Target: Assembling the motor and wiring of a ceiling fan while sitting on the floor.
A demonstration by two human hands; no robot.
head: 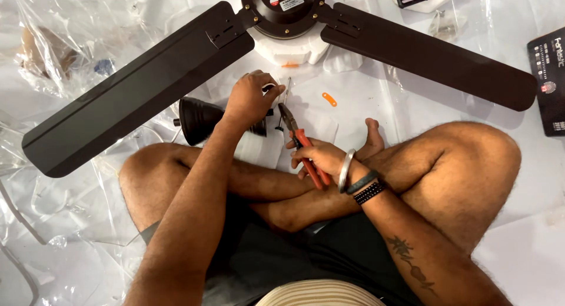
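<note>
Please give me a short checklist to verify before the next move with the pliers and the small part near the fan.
1. Right hand grips the red-handled pliers: ok.
2. Left hand holds the small white part: ok.
3. Pliers tip reaches the thin pin: cannot tell.
4. Dark cone cover lies steady beside the left hand: ok.
5. Fan blades lie flat on the floor: ok.
6. Bare foot is apart from the pliers: ok.

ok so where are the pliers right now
In the head view, the red-handled pliers are just right of centre, held in the right hand, jaws pointing up toward the left hand and the fan's motor hub.
</note>
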